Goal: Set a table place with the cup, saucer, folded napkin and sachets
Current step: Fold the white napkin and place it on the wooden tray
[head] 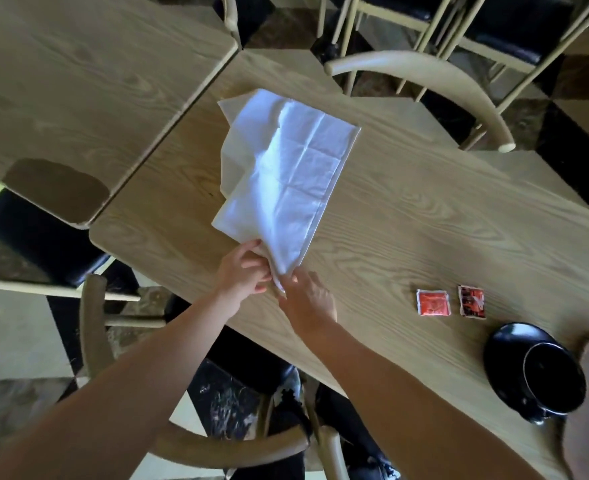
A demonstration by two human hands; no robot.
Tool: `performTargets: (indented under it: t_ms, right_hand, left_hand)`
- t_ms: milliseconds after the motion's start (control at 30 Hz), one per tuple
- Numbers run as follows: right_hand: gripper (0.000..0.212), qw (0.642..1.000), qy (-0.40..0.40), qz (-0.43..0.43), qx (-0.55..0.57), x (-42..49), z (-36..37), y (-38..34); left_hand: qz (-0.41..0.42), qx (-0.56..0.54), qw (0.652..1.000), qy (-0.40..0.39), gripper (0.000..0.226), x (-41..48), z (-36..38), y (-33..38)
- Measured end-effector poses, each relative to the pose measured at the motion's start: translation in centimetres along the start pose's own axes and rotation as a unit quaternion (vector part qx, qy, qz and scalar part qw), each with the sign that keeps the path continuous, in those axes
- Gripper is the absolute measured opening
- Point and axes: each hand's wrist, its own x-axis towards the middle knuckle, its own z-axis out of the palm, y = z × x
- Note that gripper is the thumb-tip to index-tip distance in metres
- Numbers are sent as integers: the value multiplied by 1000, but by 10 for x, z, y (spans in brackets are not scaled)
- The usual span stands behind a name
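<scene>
Both the left hand (242, 268) and the right hand (308, 294) are pinching the near corner of the creased white cloth napkin (279, 174), lifting it off the pale wooden table (424, 220), seemingly to align edges for folding.

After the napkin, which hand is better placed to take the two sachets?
The right hand, probably. The sachets lie on its side; the left hand would have to cross over.
</scene>
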Motion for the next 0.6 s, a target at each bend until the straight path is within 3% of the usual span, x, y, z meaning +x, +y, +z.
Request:
performTargets:
  t_ms: [67, 167, 233, 300, 367, 433, 533, 600]
  right_hand:
    - [21, 1000, 19, -4, -1, -2, 0, -4]
    - [20, 997, -22, 40, 69, -8, -10, -4]
    - [18, 994, -32, 34, 97, -13, -18, 1]
    - [17, 993, -19, 10, 117, -17, -29, 4]
    - [15, 989, 16, -28, 143, -19, -44, 5]
    - [12, 982, 62, -62, 167, -20, -66, 5]
    - [5, 969, 117, -73, 206, -22, -112, 2]
    - [2, 962, 158, -81, 205, -25, -144, 4]
  left_hand:
    - [-30, -17, 999, -25, 57, -3, 2, -2]
    - [-25, 20, 999, -38, 71, -5, 5, -8]
    - [51, 117, 991, -29, 83, -6, 5, -12]
    - [152, 278, 948, -29, 89, -8, 5, -12]
    - [209, 400, 893, -8, 79, -13, 8, -5]
    - [247, 444, 861, 34, 60, -24, 11, 9]
    - [307, 411, 853, 93, 20, -34, 16, 35]
    - [308, 393, 856, 134, 7, -38, 18, 56]
